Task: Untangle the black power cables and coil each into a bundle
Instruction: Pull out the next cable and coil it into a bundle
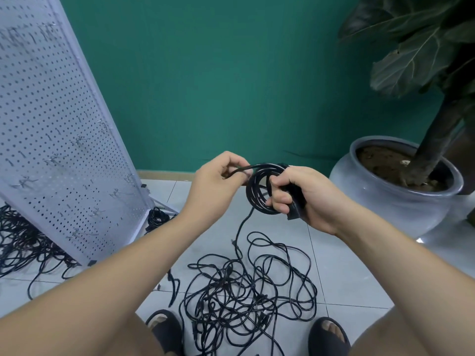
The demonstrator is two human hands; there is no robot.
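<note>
Cable coil [253, 194] gripped in right hand [308, 199], above floor tangle [244, 291].
Left hand [216, 181] pinches free strand [241, 168]; even loops and light tension should serve best.

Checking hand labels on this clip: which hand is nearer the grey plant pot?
Right. The right hand, gripping the cable coil, sits left of the plant pot; the left hand pinches a strand on the coil's far side, farther from the pot.

Two hands [213, 181] [305, 196]; one coil [250, 194]; two cable tangles [246, 291] [23, 242]; one floor bundle [157, 217]; one pegboard [51, 124]; one plant pot [385, 206]; two sandals [167, 327] [330, 335].
</note>
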